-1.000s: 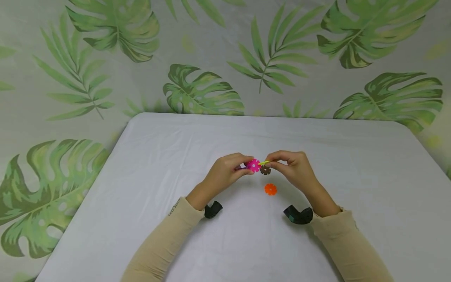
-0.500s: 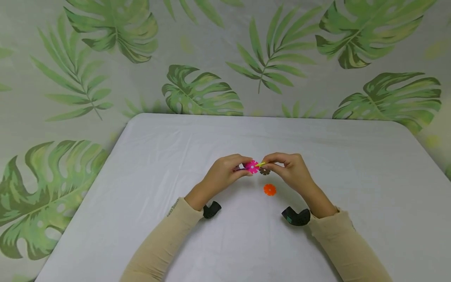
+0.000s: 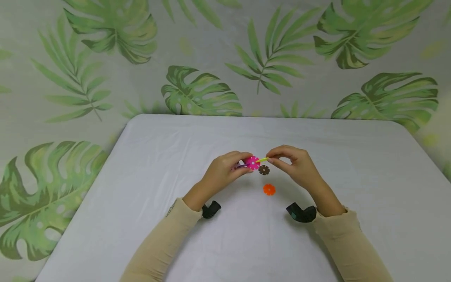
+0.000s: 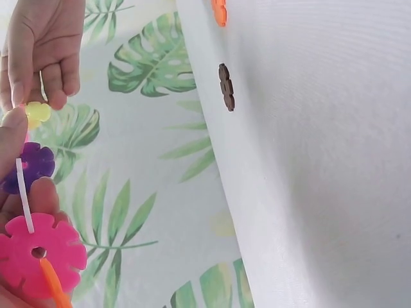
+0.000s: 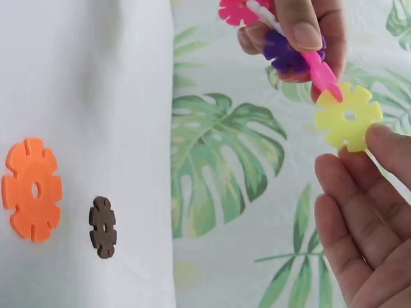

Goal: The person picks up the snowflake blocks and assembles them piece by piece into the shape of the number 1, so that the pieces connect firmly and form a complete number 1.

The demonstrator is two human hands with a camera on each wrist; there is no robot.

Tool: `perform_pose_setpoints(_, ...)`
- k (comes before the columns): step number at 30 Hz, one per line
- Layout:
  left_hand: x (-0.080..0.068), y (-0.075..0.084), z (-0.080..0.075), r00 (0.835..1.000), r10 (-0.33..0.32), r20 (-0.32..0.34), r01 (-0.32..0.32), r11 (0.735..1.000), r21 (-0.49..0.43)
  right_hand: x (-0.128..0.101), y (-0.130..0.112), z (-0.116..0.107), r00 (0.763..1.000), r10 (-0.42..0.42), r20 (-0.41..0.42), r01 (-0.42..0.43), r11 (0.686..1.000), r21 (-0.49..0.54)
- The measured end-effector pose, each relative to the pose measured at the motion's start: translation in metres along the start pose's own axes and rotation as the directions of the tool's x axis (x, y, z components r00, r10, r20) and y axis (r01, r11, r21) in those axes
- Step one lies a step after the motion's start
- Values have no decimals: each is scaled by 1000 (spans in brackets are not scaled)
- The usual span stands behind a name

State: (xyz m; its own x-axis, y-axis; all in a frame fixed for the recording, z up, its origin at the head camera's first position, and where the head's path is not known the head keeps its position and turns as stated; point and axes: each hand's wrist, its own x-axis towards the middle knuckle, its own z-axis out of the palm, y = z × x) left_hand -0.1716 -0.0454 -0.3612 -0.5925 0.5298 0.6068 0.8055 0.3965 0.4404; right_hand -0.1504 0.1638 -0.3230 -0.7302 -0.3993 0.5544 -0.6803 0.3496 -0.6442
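Above the table, my left hand (image 3: 222, 170) grips a chain of notched plastic flower discs. A pink disc (image 3: 254, 167) faces the head camera at its right end. Behind it in the left wrist view come a purple disc (image 4: 41, 162), a white disc (image 4: 24, 199) seen edge-on, another pink disc (image 4: 67, 247) and an orange disc (image 4: 56, 285). My right hand (image 3: 296, 166) pinches a yellow disc (image 5: 331, 122) between thumb and fingertips. The yellow disc's rim meets the edge of the end pink disc (image 5: 321, 76), notch against notch.
A brown disc (image 3: 264, 170) and a loose orange disc (image 3: 269, 190) lie on the white-covered table (image 3: 225, 243), just below the hands. Black wrist devices (image 3: 211, 210) jut out beside both sleeves. A leaf-patterned cloth (image 3: 201, 90) hangs behind the table's far edge.
My right hand has shifted slightly up and right with the yellow disc, so the brown disc shows whole. My left hand has risen a little, still holding the chain.
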Motion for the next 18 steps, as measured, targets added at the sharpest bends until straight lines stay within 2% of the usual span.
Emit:
perform_pose_setpoints(4,0,0,0,1000,-2,-8,3,1000,14,1,-5,-1,1000,23,10,-23,998,-62)
perform_pose_setpoints(8,0,1,-1,1000,-4,-20,5,1000,15,-3,9,1,997,70,15,-69,996,-59)
perform_pose_setpoints(13,1,5,-3,1000,-2,-14,3,999,43,-2,5,3,988,154,27,-156,986,67)
perform_pose_setpoints(18,2,8,-4,1000,31,-4,-31,994,105,0,-1,6,972,228,62,-236,949,210)
